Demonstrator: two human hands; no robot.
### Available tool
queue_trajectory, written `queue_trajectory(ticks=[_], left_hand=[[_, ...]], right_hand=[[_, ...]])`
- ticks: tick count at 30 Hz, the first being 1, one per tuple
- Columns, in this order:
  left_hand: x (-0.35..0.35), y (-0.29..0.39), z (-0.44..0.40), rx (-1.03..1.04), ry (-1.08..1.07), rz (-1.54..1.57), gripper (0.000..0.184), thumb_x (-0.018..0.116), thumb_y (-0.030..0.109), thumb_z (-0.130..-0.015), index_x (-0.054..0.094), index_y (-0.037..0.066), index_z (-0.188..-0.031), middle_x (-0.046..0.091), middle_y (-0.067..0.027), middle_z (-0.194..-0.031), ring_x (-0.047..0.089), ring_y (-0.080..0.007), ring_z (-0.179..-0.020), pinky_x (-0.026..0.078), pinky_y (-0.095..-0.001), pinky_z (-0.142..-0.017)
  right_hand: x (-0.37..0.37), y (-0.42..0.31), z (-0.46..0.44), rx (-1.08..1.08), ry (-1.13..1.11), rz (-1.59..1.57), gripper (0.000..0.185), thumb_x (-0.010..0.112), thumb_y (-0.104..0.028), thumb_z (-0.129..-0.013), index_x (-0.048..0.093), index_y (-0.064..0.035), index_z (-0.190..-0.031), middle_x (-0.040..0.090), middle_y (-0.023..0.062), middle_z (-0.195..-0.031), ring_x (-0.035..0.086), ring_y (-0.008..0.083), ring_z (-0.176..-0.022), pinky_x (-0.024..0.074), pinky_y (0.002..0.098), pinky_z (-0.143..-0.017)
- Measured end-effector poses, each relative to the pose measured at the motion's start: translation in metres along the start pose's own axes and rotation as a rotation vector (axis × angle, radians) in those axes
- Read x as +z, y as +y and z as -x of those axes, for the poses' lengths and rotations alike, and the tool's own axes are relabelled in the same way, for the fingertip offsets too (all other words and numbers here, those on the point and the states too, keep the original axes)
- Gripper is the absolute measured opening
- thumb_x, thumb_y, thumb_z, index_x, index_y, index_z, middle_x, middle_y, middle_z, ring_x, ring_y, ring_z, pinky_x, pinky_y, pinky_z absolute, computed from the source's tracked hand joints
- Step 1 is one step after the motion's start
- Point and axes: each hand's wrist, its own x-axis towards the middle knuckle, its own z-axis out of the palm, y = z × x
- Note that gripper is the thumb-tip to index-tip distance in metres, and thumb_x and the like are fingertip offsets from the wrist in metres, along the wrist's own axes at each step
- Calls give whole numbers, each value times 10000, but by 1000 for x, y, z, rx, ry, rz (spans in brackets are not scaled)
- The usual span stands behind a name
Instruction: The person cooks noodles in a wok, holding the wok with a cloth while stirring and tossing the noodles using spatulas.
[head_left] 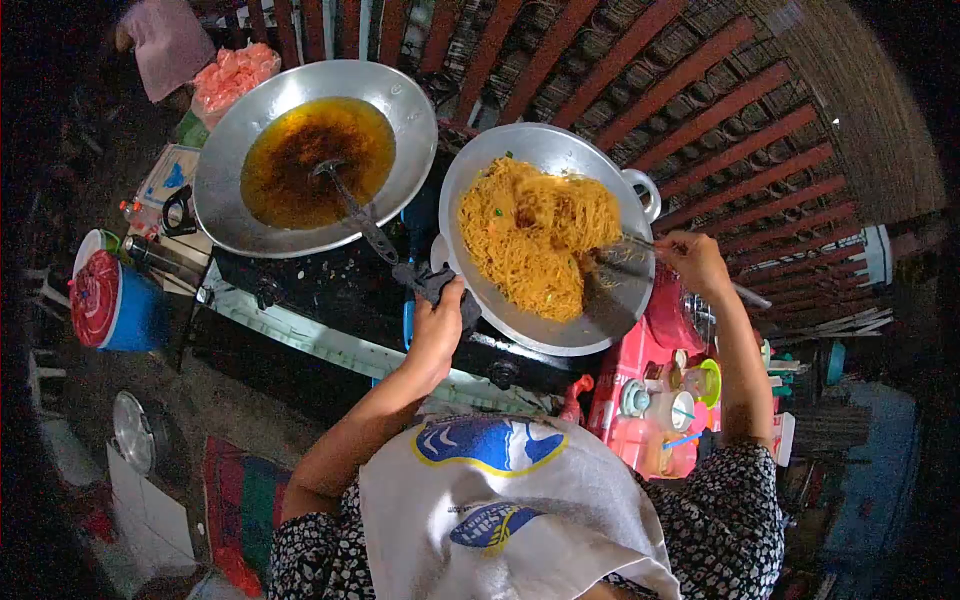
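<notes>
My right hand (695,262) is closed round the handle of a metal spatula (628,256), whose blade is among the noodles at the wok's right side. Yellow-brown noodles (535,290) with bits of green and red fill much of the right-hand wok (615,320). At that wok's left edge, my left hand (437,325) grips a dark cloth (432,284) against the handle, which is mostly covered. Beside it stands a larger wok (225,190) of dark yellow oil (350,120), with a black ladle (362,220) resting in it and its handle reaching towards my left hand.
Both woks sit on a black stove (300,285). To the right, a red tray (628,375) carries several jars and cups. A blue bucket (135,310) is at the left, and a pink plastic bag (235,78) lies behind the oil wok. Red-brown slats (650,85) border the far side.
</notes>
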Motion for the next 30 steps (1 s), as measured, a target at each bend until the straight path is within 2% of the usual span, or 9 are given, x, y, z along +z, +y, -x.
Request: queue_trajectory(ticks=[3, 4, 12, 16, 19, 23, 25, 29, 30], left_hand=[[0, 10, 7, -5, -19, -13, 336, 506, 229, -840, 448, 25, -1100, 516, -68, -1029, 486, -166, -920, 378, -291, -818], [0, 15, 11, -12, -17, -31, 344, 514, 231, -835, 448, 26, -1103, 516, -65, -1032, 485, -164, -923, 377, -294, -822], [3, 12, 13, 16, -30, 44, 398, 515, 260, -844, 411, 27, -1148, 503, -70, -1069, 463, -166, -987, 346, -305, -866], [2, 8, 8, -6, -41, 31, 396, 499, 261, -851, 405, 27, -1157, 499, -79, -1084, 466, -179, -1002, 343, -305, -878], [3, 7, 7, -38, -13, 3, 394, 495, 261, -852, 408, 24, -1155, 500, -82, -1082, 470, -183, -994, 351, -301, -869], [3, 2, 5, -11, -3, 40, 334, 522, 273, -831, 525, 45, -1074, 525, -33, -1076, 454, -152, -1006, 314, -290, -898], [3, 5, 6, -46, -28, -16, 341, 492, 260, -849, 495, 38, -1108, 512, -43, -1098, 451, -155, -1011, 321, -289, -894], [2, -6, 4, 80, -13, -134, 352, 476, 249, -853, 421, 10, -1105, 501, -90, -1034, 469, -180, -947, 357, -306, -838], [0, -9, 3, 78, -22, -133, 346, 474, 248, -852, 418, 14, -1101, 497, -93, -1030, 466, -180, -943, 356, -303, -837]], right_hand=[[-23, -29, 11, -49, 130, 241, 139, 602, -202, -755, 646, -116, -854, 605, 92, -644, 585, 190, -570, 432, 320, -532], [-36, -47, 16, 36, 84, 275, 159, 580, -257, -756, 646, -149, -853, 619, 91, -698, 605, 272, -644, 453, 369, -569], [-28, -51, 4, -218, 259, 799, 134, 513, -181, -740, 625, -162, -809, 602, 105, -694, 600, 279, -656, 468, 383, -551], [-36, -54, 2, -270, 253, 693, 114, 513, -196, -743, 612, -159, -784, 601, 106, -700, 598, 282, -664, 467, 390, -554], [-44, -39, -4, -117, 53, 827, 115, 518, -220, -747, 610, -162, -783, 605, 109, -719, 598, 294, -677, 467, 403, -577], [-43, -35, 3, -8, -108, 775, 159, 528, -274, -750, 617, -151, -799, 601, 141, -717, 599, 307, -714, 471, 409, -646], [-3, 6, 0, -189, -268, 564, 169, 550, -269, -739, 625, -144, -824, 604, 149, -722, 601, 302, -732, 472, 396, -663], [111, -6, 4, -141, -238, -168, 202, 618, -245, -746, 619, -100, -886, 606, 124, -695, 593, 291, -673, 463, 356, -621], [121, -14, 7, -149, -236, -175, 202, 618, -245, -746, 619, -100, -886, 606, 124, -695, 593, 291, -673, 463, 356, -621]])
